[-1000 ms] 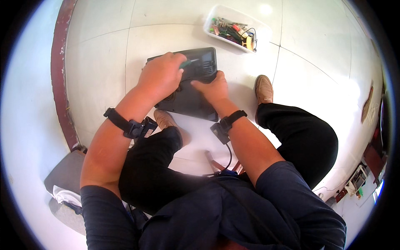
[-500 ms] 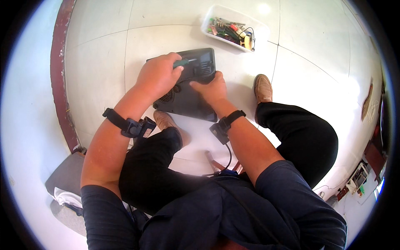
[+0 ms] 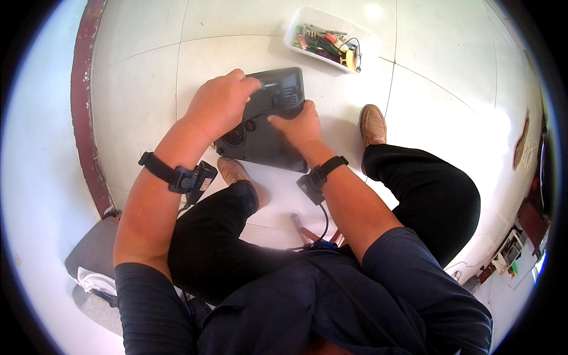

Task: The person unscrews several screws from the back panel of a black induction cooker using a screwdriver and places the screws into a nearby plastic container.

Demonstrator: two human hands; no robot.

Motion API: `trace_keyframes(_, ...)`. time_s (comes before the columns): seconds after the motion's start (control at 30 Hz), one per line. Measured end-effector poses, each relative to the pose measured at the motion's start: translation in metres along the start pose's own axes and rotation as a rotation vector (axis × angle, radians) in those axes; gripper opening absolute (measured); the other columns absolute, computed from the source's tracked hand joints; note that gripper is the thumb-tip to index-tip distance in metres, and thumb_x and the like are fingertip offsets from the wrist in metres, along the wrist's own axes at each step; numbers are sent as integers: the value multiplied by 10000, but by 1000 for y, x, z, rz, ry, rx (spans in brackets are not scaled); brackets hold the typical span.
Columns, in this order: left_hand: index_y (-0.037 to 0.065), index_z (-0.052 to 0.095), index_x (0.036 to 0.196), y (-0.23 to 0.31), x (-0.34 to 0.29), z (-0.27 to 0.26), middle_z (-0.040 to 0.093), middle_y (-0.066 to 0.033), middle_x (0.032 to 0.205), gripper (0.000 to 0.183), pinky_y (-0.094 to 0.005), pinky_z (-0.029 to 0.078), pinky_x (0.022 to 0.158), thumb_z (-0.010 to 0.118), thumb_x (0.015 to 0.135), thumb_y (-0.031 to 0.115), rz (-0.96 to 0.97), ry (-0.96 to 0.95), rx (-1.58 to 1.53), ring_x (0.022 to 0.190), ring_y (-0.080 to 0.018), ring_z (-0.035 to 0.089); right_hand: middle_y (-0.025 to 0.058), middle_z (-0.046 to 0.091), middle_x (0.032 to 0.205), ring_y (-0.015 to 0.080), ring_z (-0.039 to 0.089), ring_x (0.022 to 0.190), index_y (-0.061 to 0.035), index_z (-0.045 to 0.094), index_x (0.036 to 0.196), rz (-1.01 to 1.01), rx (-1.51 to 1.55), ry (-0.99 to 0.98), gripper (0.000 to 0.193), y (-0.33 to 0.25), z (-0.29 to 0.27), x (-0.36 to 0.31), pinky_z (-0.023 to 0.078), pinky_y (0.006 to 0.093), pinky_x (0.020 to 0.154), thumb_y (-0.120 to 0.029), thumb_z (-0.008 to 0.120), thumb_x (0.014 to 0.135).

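Dark grey device (image 3: 269, 127), white floor tiles (image 3: 148, 71), brown shoes (image 3: 372, 124), black trousers (image 3: 438, 189), multicoloured tools (image 3: 325, 42).

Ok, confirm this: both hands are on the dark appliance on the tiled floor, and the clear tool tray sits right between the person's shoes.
Not quite. The left hand and right hand are on the dark appliance, but the clear tool tray lies on the floor beyond it, away from the shoes. The head view shows this.
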State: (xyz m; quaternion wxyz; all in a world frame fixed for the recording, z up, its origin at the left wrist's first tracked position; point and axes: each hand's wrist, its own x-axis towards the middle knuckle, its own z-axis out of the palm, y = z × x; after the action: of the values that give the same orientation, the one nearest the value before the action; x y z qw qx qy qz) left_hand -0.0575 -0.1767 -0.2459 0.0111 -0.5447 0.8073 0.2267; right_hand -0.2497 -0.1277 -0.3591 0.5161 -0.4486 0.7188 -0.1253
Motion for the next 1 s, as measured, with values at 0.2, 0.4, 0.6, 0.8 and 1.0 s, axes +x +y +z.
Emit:
trace_keyframes(0.2,90,658,1156,8,-1,2,669,-144,981,254,-432,539,766,667,908,146,-126,-13,8,869,-349,666,243,648,1147,345,654,1078,75,506,1203,6,15,2,889,1,1,2,533,411,912,-445,911,607)
trace_keyframes(0.4,71,661,1164,6,3,4,710,-176,909,281,-448,542,756,633,940,238,-197,-13,-20,834,-363,684,243,645,1138,354,653,1071,72,515,1187,-11,10,10,871,0,0,3,532,416,912,-442,912,606)
trace_keyframes(0.6,56,697,1109,12,14,0,697,-167,767,366,-437,533,692,574,959,366,-312,-87,-30,733,-362,679,241,645,1142,357,651,1076,74,513,1192,6,28,-11,863,-2,-2,6,531,415,916,-429,912,615)
trace_keyframes(0.8,53,721,1076,6,21,0,680,-150,728,389,-412,522,684,564,954,389,-457,-103,-194,718,-323,672,244,649,1143,355,655,1070,75,504,1208,7,35,-9,869,2,-1,7,534,411,915,-416,911,618)
trace_keyframes(1.0,90,706,1083,10,18,-3,698,-138,782,316,-426,528,705,595,948,353,-377,-77,-25,770,-331,681,241,654,1132,351,660,1055,68,515,1179,-19,8,13,842,3,2,10,537,411,907,-413,911,613)
